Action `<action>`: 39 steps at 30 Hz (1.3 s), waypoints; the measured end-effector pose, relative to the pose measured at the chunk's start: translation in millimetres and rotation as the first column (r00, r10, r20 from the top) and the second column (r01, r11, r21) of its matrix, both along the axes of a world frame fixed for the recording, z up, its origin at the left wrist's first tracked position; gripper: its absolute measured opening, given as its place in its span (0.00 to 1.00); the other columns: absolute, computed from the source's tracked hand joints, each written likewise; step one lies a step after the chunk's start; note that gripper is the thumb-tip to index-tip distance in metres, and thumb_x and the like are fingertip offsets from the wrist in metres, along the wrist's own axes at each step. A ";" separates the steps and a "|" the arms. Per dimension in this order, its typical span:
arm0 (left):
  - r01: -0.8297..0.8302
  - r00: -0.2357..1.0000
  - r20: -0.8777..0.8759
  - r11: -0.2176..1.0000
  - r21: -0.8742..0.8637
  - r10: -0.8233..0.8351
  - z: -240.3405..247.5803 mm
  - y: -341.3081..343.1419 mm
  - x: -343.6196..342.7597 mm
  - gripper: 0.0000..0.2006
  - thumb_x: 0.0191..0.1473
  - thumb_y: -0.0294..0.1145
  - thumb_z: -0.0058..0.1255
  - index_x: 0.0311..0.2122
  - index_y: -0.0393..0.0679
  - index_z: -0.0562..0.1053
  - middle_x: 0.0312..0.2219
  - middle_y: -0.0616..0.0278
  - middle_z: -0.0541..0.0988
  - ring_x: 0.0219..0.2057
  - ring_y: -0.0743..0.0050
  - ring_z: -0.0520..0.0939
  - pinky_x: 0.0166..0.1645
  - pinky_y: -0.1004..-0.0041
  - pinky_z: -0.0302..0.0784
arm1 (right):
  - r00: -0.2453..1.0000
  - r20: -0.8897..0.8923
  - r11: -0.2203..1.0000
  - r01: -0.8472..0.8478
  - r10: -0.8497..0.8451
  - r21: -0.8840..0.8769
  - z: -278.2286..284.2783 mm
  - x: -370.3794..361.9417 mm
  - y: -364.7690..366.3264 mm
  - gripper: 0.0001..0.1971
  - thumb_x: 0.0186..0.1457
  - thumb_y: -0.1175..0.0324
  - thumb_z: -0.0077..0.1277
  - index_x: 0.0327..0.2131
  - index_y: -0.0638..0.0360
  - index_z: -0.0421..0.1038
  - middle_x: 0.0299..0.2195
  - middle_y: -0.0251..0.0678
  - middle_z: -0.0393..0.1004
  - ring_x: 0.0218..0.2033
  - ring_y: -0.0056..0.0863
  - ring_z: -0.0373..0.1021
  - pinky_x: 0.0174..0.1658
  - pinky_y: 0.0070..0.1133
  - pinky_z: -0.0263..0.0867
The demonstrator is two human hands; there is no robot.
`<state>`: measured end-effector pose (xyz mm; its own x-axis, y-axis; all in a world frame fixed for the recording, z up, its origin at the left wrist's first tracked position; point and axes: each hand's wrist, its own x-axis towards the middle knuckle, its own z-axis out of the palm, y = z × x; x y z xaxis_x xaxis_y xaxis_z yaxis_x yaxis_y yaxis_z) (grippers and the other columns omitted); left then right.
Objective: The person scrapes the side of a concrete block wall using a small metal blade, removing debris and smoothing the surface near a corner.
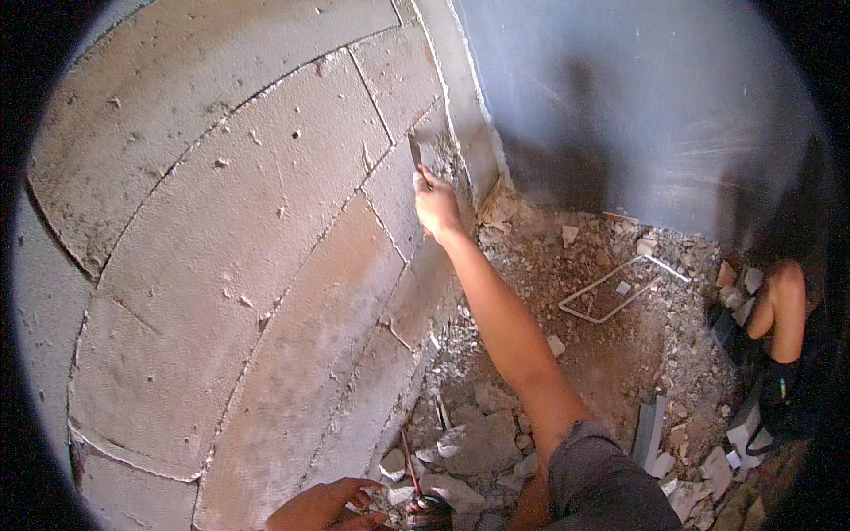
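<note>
My right hand (436, 205) is at the end of an outstretched arm, closed around the handle of a scraper (415, 150). The thin blade, seen nearly edge-on, meets the rough grey block wall (292, 195) near its right end, by a joint between blocks. Low in the picture, my left hand (332, 506) has its fingers apart with nothing visible in them; the lower edge cuts part of it off. Close to those fingers is a dark rounded object (427, 513), whose kind I cannot make out. A thin reddish rod (411, 462) stands up beside it.
Broken masonry rubble (482, 442) covers the ground along the wall's foot. A thin white rectangular frame (584, 314) and a grey curved strip (649, 434) lie on the debris. A smooth blue-grey wall (637, 115) rises beyond. At far right shows another person's bent limb (781, 310).
</note>
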<state>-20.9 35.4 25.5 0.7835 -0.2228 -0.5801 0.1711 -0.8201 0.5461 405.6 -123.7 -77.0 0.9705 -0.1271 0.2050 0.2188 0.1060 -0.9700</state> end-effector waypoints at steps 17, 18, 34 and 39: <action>-0.046 0.999 0.002 0.999 -0.017 0.046 -3.8 -2.0 5.4 0.26 0.52 0.46 0.53 0.52 0.43 0.65 0.33 0.57 0.74 0.36 0.64 0.77 0.39 0.68 0.73 | 0.997 0.065 0.995 -0.053 0.048 0.087 19.9 3.8 11.9 0.20 0.60 0.59 0.40 0.55 0.51 0.63 0.09 0.26 0.57 0.05 0.19 0.52 0.08 0.22 0.49; -0.044 0.999 -0.003 0.999 -0.017 0.043 -3.9 -2.2 3.5 0.26 0.52 0.46 0.53 0.52 0.43 0.65 0.33 0.57 0.74 0.36 0.64 0.77 0.39 0.68 0.73 | 0.998 0.045 0.995 -0.046 0.042 0.089 11.7 1.7 6.1 0.20 0.60 0.59 0.40 0.55 0.51 0.63 0.09 0.25 0.56 0.05 0.19 0.52 0.08 0.22 0.48; 0.028 1.000 0.001 1.000 0.004 -0.028 0.1 -0.4 -0.9 0.27 0.51 0.44 0.53 0.53 0.42 0.64 0.36 0.54 0.75 0.38 0.61 0.76 0.41 0.67 0.72 | 0.991 -0.125 0.996 -0.044 0.054 0.084 41.9 14.9 -1.3 0.19 0.58 0.61 0.40 0.45 0.67 0.68 0.40 0.53 0.73 0.45 0.45 0.69 0.48 0.31 0.62; 0.016 1.000 -0.010 0.999 0.048 -0.016 -8.3 6.4 5.7 0.27 0.51 0.44 0.54 0.53 0.41 0.64 0.37 0.54 0.75 0.38 0.60 0.77 0.40 0.66 0.73 | 0.978 0.172 0.993 0.112 -0.117 0.038 -11.9 26.7 8.4 0.23 0.55 0.64 0.42 0.51 0.69 0.64 0.48 0.55 0.67 0.52 0.46 0.64 0.55 0.27 0.57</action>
